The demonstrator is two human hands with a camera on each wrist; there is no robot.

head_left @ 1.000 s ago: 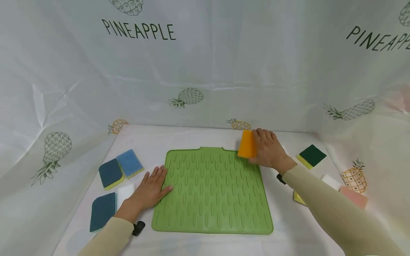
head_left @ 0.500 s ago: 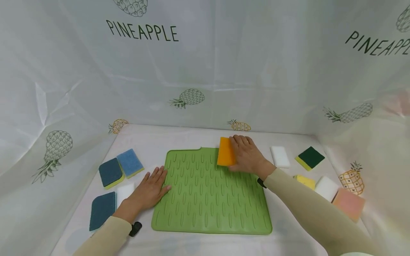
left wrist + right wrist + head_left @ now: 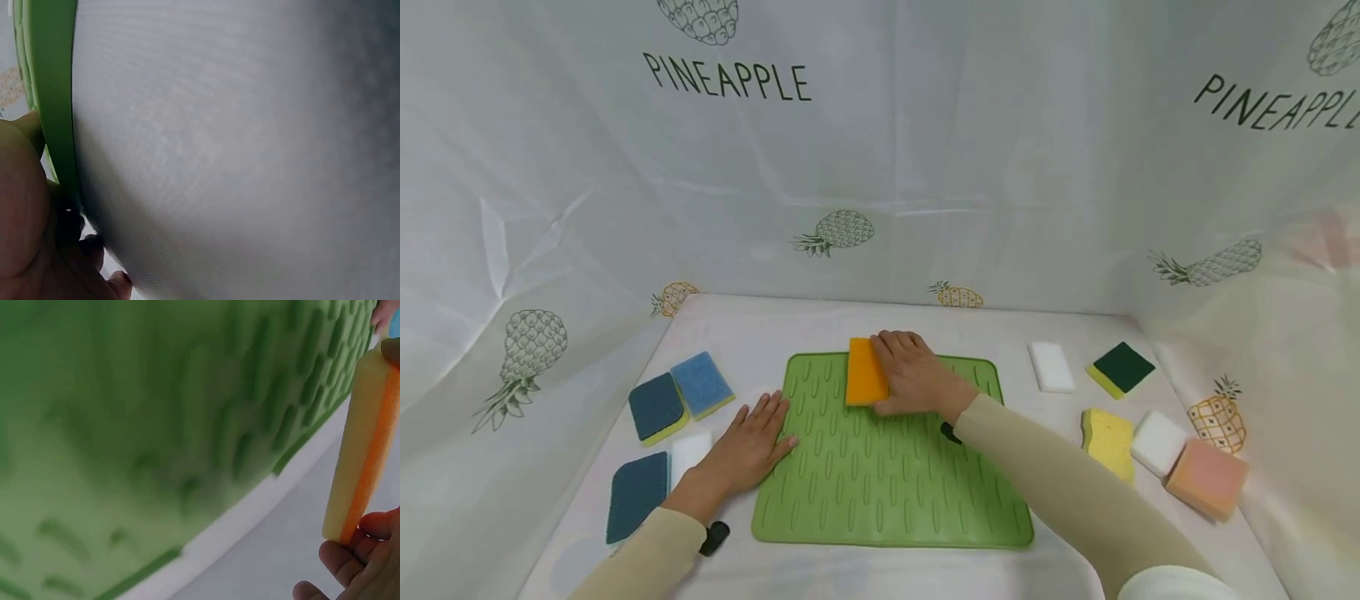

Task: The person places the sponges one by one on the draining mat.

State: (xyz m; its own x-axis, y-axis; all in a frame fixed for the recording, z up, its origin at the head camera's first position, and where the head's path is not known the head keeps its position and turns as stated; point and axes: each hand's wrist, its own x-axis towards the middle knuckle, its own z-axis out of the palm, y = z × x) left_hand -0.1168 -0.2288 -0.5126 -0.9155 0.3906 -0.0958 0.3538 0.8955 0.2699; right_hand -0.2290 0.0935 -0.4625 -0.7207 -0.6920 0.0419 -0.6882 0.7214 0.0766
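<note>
From the head view, the left hand [image 3: 747, 450] lies flat with straight fingers on the near-left edge of the green mat [image 3: 891, 467], seemingly to pin it to the surface, while the right hand [image 3: 917, 375] grips the orange sponge [image 3: 865, 372] standing on edge at the mat's far side. The left wrist view shows only the mat's rim [image 3: 53, 94] against white cloth. The right wrist view alone reveals the sponge's pale yellow layer [image 3: 356, 444], with fingertips [image 3: 340, 562] curled at its end.
</note>
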